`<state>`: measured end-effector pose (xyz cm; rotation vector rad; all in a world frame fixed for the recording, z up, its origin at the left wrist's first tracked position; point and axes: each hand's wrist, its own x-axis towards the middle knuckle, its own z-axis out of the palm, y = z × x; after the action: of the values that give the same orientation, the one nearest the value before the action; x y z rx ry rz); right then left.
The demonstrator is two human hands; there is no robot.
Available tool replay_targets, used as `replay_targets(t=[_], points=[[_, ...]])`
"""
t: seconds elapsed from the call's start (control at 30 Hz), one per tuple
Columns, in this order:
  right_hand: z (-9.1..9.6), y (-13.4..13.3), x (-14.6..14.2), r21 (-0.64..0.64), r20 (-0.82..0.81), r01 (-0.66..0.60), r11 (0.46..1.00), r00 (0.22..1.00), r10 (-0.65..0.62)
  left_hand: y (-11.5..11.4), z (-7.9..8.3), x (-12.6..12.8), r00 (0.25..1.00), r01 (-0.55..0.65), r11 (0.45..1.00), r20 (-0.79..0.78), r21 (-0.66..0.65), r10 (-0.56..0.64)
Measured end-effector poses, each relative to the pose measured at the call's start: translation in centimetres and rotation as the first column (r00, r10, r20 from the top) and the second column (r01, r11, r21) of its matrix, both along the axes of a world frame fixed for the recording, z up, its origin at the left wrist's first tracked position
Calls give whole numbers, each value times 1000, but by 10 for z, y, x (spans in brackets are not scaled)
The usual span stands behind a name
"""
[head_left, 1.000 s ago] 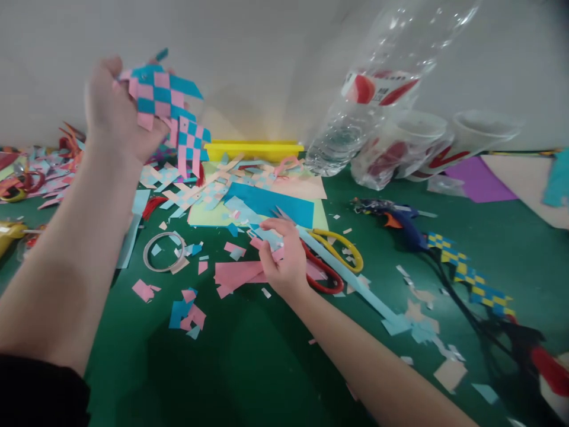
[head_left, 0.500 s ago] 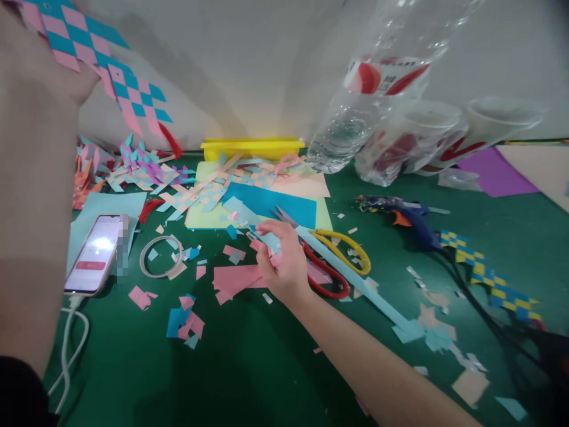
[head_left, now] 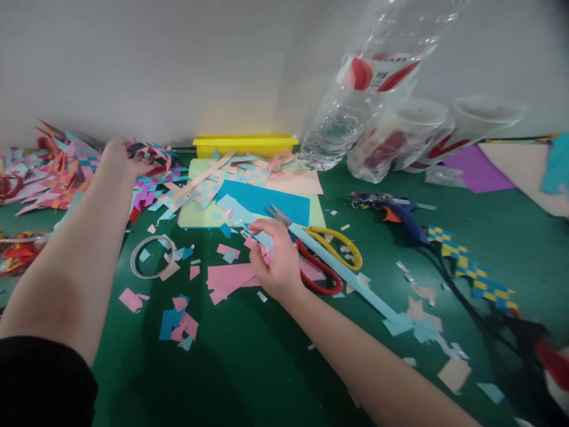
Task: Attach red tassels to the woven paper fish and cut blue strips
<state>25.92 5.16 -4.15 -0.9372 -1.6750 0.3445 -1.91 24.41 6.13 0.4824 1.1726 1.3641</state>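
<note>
My left hand [head_left: 119,159] reaches far back left and rests on a heap of woven paper pieces [head_left: 66,172]. Its fingers curl on a pink and blue woven piece [head_left: 153,149] that lies at the heap's edge. My right hand [head_left: 275,261] is closed near the middle of the green table [head_left: 249,362], pinching light blue and pink paper scraps [head_left: 263,239]. Just right of it lie scissors [head_left: 331,261] with one yellow and one red handle, across a long light blue strip [head_left: 355,284].
A tape ring [head_left: 149,256] and loose scraps lie left of my right hand. Blue and yellow sheets [head_left: 262,201] and a yellow tray [head_left: 244,144] sit behind. A clear plastic bottle [head_left: 355,101], cups [head_left: 422,130], a glue gun [head_left: 400,216] and a yellow-blue woven strip [head_left: 471,270] are at the right.
My left hand came down from high up with the pink and blue woven piece to the heap at the back left. The phone is now hidden behind my left arm. My right hand barely moved.
</note>
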Motion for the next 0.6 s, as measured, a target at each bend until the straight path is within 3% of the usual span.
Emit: replay_targets(t=[0.07,0.2,0.27,0.37,0.5,0.6], points=[[0,0,0,6,1,-4,1000,1000,4,-1,0,1,1000,-17,1000,16,9,17],[-1,1,-1,10,7,-7,1000,1000,7,-5,13,4,999,-50,980,30,195,45],[0,1,0,16,6,-12,1000,1000,11,-10,12,6,999,-31,973,-14,230,35],[0,0,0,32,9,-16,999,1000,15,-26,-4,13,998,15,998,-64,62,-11],[-1,-3,0,59,14,-12,998,1000,11,-69,-24,30,995,37,999,-92,-31,-40],[-2,-5,-1,77,15,1,997,1000,-2,-118,-19,52,991,42,999,-128,1,-41]])
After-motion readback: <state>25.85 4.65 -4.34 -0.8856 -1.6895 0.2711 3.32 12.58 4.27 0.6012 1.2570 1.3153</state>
